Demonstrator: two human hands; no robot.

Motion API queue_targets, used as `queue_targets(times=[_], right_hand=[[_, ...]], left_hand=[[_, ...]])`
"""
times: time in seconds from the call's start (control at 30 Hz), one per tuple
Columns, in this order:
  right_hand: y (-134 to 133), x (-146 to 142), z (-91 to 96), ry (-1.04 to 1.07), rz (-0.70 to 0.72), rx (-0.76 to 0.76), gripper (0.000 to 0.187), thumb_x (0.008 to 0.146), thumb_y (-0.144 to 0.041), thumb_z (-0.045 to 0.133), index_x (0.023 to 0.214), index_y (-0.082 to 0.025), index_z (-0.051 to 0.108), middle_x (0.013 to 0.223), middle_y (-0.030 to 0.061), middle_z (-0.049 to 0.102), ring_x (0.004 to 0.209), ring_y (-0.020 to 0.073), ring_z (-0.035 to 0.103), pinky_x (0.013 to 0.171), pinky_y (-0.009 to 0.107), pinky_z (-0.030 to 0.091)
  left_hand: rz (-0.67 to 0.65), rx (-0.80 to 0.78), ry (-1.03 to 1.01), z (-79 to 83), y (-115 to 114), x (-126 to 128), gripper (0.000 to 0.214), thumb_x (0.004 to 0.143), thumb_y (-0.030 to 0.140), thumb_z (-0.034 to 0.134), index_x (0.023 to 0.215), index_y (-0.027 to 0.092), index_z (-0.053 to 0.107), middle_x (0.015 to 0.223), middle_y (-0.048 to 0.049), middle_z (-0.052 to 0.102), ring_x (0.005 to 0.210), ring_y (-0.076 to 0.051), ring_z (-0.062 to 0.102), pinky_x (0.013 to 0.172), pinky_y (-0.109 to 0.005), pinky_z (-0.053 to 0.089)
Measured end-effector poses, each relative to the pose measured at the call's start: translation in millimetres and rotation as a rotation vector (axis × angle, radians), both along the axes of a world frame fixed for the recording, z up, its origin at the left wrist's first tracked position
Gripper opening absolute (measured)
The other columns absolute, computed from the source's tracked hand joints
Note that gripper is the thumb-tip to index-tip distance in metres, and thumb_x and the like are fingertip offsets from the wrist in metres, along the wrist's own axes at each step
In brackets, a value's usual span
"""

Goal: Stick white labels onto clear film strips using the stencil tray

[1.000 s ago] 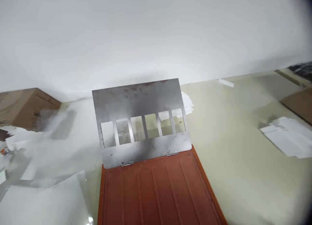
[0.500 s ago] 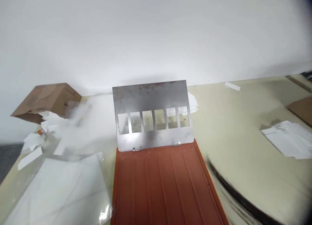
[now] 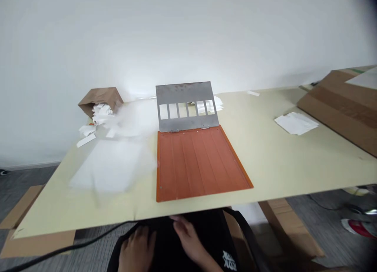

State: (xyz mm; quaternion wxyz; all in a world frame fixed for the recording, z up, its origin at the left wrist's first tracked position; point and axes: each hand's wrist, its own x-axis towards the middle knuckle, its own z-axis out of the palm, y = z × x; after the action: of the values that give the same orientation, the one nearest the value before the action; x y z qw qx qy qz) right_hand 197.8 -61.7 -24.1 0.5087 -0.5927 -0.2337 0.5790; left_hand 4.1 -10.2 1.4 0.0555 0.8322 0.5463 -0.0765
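Head view showed the left hand (image 3: 137, 249) and right hand (image 3: 188, 238) lying loosely open on a black garment (image 3: 206, 234), fingers slightly spread, pinching nothing. Well ahead on the desk (image 3: 273, 158), an orange ribbed board (image 3: 197, 166) lay flat, its ridges pointing toward the wall (image 3: 188, 36), with a slotted steel plate (image 3: 184, 97) hinged up at its far edge.

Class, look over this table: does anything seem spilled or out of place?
Yes. Near the table's far left corner, a brown paper bag lies tipped over, and white paper scraps spill from its mouth onto the tabletop.
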Motion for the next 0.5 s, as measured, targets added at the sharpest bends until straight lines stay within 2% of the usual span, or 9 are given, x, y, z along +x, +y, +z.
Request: queue_targets(times=[0.07, 0.1, 0.13, 0.17, 0.2, 0.3, 0.37, 0.43, 0.5], right_hand=[[18.0, -46.8, 17.6, 0.512, 0.093, -0.068, 0.069, 0.063, -0.074, 0.064, 0.101, -0.018, 0.071, 0.109, 0.0137, 0.069, 0.108, 0.0296, 0.064, 0.096, 0.044, 0.047], [25.1, -68.4, 29.6, 0.696, 0.2, -0.094, 0.072, 0.061, -0.077, 0.06, 0.097, -0.016, 0.07, 0.099, 0.0139, 0.07, 0.099, 0.0292, 0.066, 0.091, 0.046, 0.048], [29.8, -87.0, 43.4, 0.797, 0.32, -0.074, 0.071, 0.065, -0.078, 0.054, 0.095, -0.015, 0.069, 0.094, 0.0135, 0.069, 0.095, 0.0284, 0.067, 0.087, 0.046, 0.049], [31.7, -101.3, 59.0, 0.809, 0.334, -0.031, 0.07, 0.073, -0.077, 0.045, 0.1, -0.017, 0.068, 0.095, 0.0115, 0.069, 0.095, 0.0263, 0.066, 0.085, 0.046, 0.049], [30.8, -110.0, 76.2, 0.81, 0.35, -0.01, 0.07, 0.076, -0.076, 0.041, 0.105, -0.019, 0.068, 0.101, 0.0103, 0.069, 0.098, 0.0255, 0.065, 0.085, 0.046, 0.048], [16.4, -97.2, 136.4, 0.837, 0.34, 0.161, 0.071, 0.072, -0.077, 0.053, 0.116, -0.023, 0.066, 0.128, 0.0076, 0.062, 0.12, 0.0211, 0.057, 0.097, 0.038, 0.044], [1.5, -61.2, 181.5, 0.922, 0.431, 0.38, 0.06, 0.079, -0.067, 0.057, 0.121, -0.025, 0.066, 0.135, 0.0056, 0.058, 0.125, 0.02, 0.055, 0.099, 0.037, 0.043], [-15.4, -16.7, 225.8, 0.887, 0.409, 0.702, 0.046, 0.091, -0.061, 0.046, 0.107, -0.025, 0.07, 0.094, 0.0048, 0.071, 0.091, 0.0202, 0.067, 0.089, 0.039, 0.048], [-33.0, 22.7, 262.3, 0.627, 0.273, 0.858, 0.04, 0.09, -0.061, 0.05, 0.094, -0.026, 0.07, 0.068, 0.0028, 0.065, 0.085, 0.0223, 0.065, 0.089, 0.04, 0.047]], left_hand=[[-0.212, 0.087, -0.252, 1.0, -16.6, -0.8, 0.032, 0.096, 0.026, 0.042, 0.098, 0.02, 0.073, 0.096, -0.0082, 0.072, 0.084, -0.021, 0.07, 0.072, -0.033, 0.055], [-0.326, 0.221, -0.414, 0.4, -21.0, -7.0, 0.032, 0.095, 0.027, 0.042, 0.097, 0.021, 0.073, 0.098, -0.0093, 0.072, 0.092, -0.023, 0.07, 0.08, -0.035, 0.055], [-0.411, 0.364, -0.55, -0.6, -22.0, -16.6, 0.032, 0.093, 0.031, 0.043, 0.098, 0.021, 0.073, 0.104, -0.0111, 0.072, 0.105, -0.026, 0.067, 0.092, -0.041, 0.053], [-0.544, 0.43, -0.638, -1.2, -19.4, -28.6, 0.034, 0.091, 0.04, 0.044, 0.099, 0.023, 0.072, 0.106, -0.0111, 0.071, 0.113, -0.03, 0.063, 0.099, -0.047, 0.05], [-0.562, 0.53, -0.74, -0.7, -14.0, -41.8, 0.039, 0.09, 0.049, 0.04, 0.092, 0.026, 0.071, 0.097, -0.0094, 0.072, 0.109, -0.03, 0.065, 0.097, -0.048, 0.051], [-0.264, 0.594, -0.71, 11.9, 8.1, -73.9, 0.044, 0.089, 0.053, 0.044, 0.112, 0.022, 0.065, 0.112, -0.0138, 0.068, 0.116, -0.034, 0.061, 0.101, -0.058, 0.047], [0.139, 0.425, -0.702, 28.4, 16.6, -82.5, 0.061, 0.09, 0.05, 0.048, 0.144, 0.022, 0.044, 0.137, -0.0128, 0.056, 0.131, -0.031, 0.052, 0.105, -0.052, 0.047], [0.288, 0.423, -0.776, 45.5, 16.6, -84.0, 0.071, 0.092, 0.048, 0.049, 0.154, 0.021, 0.028, 0.143, -0.0137, 0.052, 0.134, -0.03, 0.049, 0.107, -0.049, 0.046], [0.33, 0.461, -0.761, 58.8, 12.3, -85.6, 0.08, 0.088, 0.05, 0.055, 0.155, 0.017, 0.025, 0.148, -0.0175, 0.046, 0.131, -0.034, 0.051, 0.107, -0.051, 0.045]])
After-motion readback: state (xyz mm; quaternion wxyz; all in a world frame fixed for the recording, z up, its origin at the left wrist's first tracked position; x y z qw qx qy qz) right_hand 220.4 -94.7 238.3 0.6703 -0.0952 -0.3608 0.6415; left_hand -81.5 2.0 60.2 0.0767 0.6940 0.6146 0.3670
